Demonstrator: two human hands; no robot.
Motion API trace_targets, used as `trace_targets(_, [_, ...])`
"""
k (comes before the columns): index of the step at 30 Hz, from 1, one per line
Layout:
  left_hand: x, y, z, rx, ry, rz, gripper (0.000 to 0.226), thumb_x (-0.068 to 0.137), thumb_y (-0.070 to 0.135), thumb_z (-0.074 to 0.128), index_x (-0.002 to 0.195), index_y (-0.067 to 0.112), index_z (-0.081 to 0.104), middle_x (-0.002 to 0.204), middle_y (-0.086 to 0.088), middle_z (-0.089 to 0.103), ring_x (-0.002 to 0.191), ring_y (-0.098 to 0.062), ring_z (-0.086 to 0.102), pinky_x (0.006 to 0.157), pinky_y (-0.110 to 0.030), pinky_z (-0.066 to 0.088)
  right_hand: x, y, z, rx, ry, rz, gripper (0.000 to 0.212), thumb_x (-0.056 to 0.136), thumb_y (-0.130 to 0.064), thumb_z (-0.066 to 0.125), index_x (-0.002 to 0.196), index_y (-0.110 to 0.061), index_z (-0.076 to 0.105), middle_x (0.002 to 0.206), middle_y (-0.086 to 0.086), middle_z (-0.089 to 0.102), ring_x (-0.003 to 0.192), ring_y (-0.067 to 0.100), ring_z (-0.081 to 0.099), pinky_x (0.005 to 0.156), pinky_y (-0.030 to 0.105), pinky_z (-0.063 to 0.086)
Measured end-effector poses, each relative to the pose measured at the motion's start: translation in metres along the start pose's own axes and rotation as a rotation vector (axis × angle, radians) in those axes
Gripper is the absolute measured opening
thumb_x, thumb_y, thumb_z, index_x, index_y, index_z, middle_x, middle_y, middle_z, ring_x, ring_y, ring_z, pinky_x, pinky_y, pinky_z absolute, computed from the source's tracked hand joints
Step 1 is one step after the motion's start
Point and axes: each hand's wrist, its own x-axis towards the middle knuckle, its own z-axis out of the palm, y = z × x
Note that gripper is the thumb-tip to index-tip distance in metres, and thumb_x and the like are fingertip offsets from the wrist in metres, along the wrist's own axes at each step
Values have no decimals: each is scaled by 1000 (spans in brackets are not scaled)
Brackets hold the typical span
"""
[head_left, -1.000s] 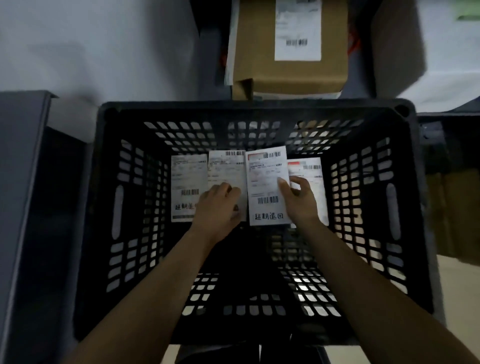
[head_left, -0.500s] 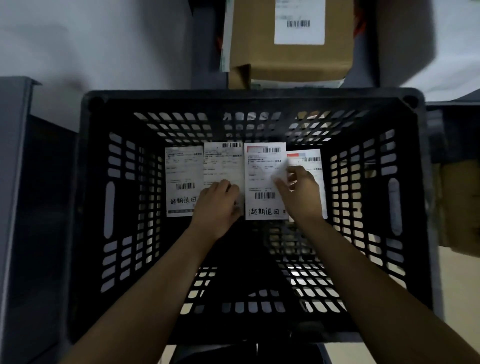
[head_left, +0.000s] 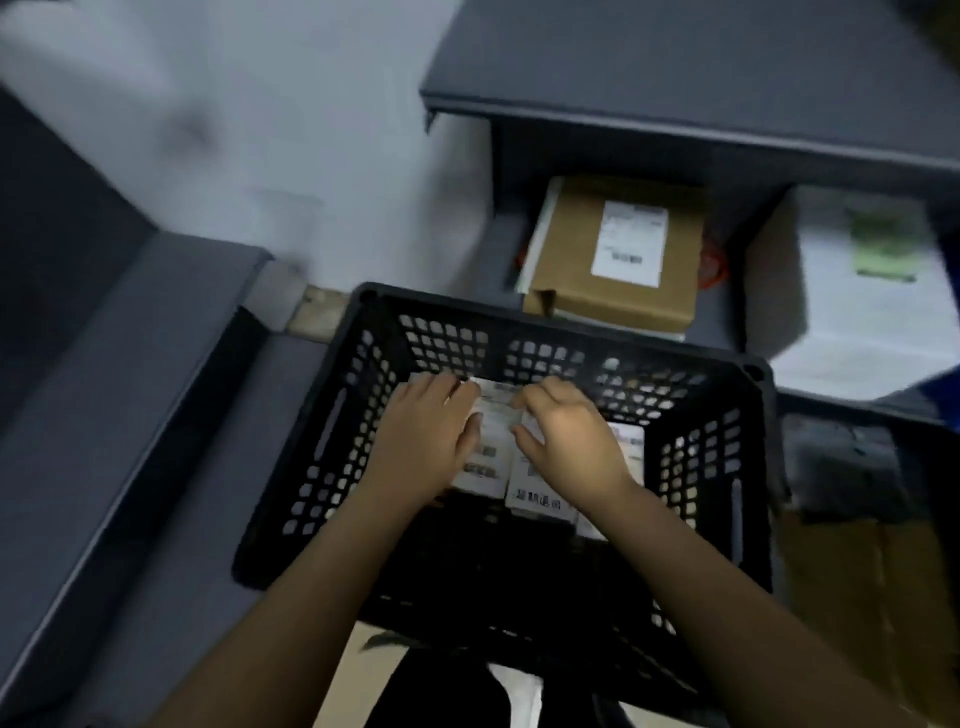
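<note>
A black perforated plastic crate (head_left: 571, 332) stands on the floor in front of me. Several flat packets with white barcode labels stand in a row inside it, against its far wall. My left hand (head_left: 426, 441) reaches in, its fingers curled over the top edge of a labelled packet (head_left: 485, 467) and its thumb on the front. My right hand (head_left: 569, 441) grips the neighbouring packet (head_left: 535, 501) the same way; that one has handwritten characters along its bottom. The hands nearly touch. The view is motion-blurred.
Behind the crate a brown cardboard box (head_left: 571, 280) with a shipping label sits under a dark grey shelf (head_left: 675, 104). A white box (head_left: 857, 322) is at the back right, brown cardboard (head_left: 872, 571) at the right, and a grey ledge (head_left: 130, 389) runs along the left.
My head has tilted up and left, so the crate sits lower right in view. Both hands have slid up from the packets' lower parts to their top edges and moved closer together.
</note>
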Motion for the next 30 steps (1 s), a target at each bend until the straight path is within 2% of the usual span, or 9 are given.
trace_targets(5, [-66, 19, -63, 247, 58, -315, 28, 88, 36, 46, 99, 15, 62, 86, -5, 58, 80, -27, 55, 65, -37, 40, 1, -57, -14, 46, 2, -313, 19, 89, -13, 63, 108, -13, 61, 104, 7, 58, 98, 28, 53, 80, 38, 44])
trace_targets(9, [-146, 42, -113, 330, 146, -599, 20, 85, 29, 64, 99, 15, 63, 91, -6, 61, 85, -29, 58, 73, -39, 44, -24, -127, -16, 123, -45, -601, 21, 79, -7, 66, 100, -12, 63, 95, 8, 59, 89, 30, 56, 74, 43, 50])
trace_targets(13, [-229, 67, -165, 445, 239, -815, 26, 86, 31, 56, 101, 11, 64, 95, -7, 62, 86, -29, 59, 75, -39, 46, -69, -208, -14, 148, -107, -885, 24, 79, -9, 69, 102, -12, 63, 96, 8, 59, 91, 30, 56, 79, 43, 50])
trace_targets(19, [-357, 117, -242, 662, 333, -1102, 26, 86, 31, 54, 100, 12, 63, 94, -5, 62, 85, -29, 58, 72, -39, 45, -161, -332, -14, 188, -211, -1256, 24, 88, -18, 62, 112, -17, 59, 109, 1, 55, 105, 23, 50, 91, 35, 41])
trace_targets(23, [-432, 154, -286, 797, 377, -1220, 25, 85, 25, 69, 105, 11, 64, 96, -6, 63, 87, -28, 60, 72, -39, 47, -226, -405, -15, 233, -241, -1450, 27, 91, -18, 60, 118, -19, 58, 113, -1, 53, 109, 20, 47, 95, 33, 40])
trace_targets(28, [-541, 193, -337, 952, 407, -1341, 23, 90, 29, 57, 104, 11, 62, 95, -5, 61, 87, -28, 59, 71, -38, 48, -322, -494, -8, 261, -263, -1628, 29, 91, -21, 61, 120, -21, 56, 116, -2, 53, 110, 20, 48, 96, 34, 40])
trace_targets(30, [-584, 203, -356, 989, 416, -1366, 21, 89, 26, 62, 104, 11, 62, 94, -6, 61, 87, -28, 59, 71, -39, 48, -357, -527, 0, 263, -272, -1666, 29, 92, -22, 61, 120, -21, 56, 116, -2, 53, 110, 20, 48, 96, 34, 40])
